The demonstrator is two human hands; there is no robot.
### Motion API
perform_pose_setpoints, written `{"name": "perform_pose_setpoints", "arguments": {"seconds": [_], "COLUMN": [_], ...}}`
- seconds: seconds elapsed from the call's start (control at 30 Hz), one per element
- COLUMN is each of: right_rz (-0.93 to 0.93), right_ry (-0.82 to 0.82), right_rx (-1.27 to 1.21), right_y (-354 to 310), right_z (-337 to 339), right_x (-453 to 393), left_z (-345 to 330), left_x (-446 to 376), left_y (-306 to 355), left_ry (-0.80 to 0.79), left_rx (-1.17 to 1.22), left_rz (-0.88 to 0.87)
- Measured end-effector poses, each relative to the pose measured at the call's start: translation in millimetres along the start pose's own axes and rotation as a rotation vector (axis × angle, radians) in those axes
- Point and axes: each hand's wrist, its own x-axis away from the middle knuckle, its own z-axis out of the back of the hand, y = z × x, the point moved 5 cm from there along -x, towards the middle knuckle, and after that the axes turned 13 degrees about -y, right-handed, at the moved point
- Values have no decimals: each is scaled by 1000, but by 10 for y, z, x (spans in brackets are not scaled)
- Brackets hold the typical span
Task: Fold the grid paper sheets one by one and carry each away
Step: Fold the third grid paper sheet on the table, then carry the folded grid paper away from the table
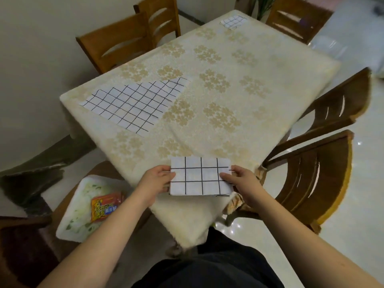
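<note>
Dining table [207, 113] under a floral cloth, ringed by wooden chairs [324, 179]. Unfolded grid sheets [133, 104] lie far left. Folded grid sheet [200, 176], long axis left-right, at the near edge, pinched between left hand [158, 179] and right hand [239, 180].

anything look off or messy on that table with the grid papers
Mostly tidy. The unfolded grid sheets on the left of the table are fanned unevenly, edges not squared. The tablecloth's near right corner is bunched. The folded sheet, held by the left hand and right hand, looks neat. Nothing looks spilled or torn.
</note>
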Motion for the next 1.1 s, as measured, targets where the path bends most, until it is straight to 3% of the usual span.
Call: {"name": "perform_pose_setpoints", "arguments": {"seconds": [0.17, 0.47, 0.6, 0.77, 1.1], "right_rz": [28, 40, 68, 109, 234], "right_ry": [163, 402, 553, 678, 810], "right_rx": [117, -82, -155, -216, -456], "right_y": [19, 129, 277, 536, 1319], "right_z": [81, 467, 710, 1101, 1836], "right_x": [555, 1399, 1792, 2427, 3633], "left_z": [-260, -1108, -1635, -2340, -3843], "left_x": [49, 127, 228, 327, 749], "left_y": [53, 225, 194, 49, -354], "left_ry": [-52, -261, -455, -588, -694], "left_rx": [-99, -181, -217, -339, -549], "left_rz": [-14, -50, -27, -5, 7]}}
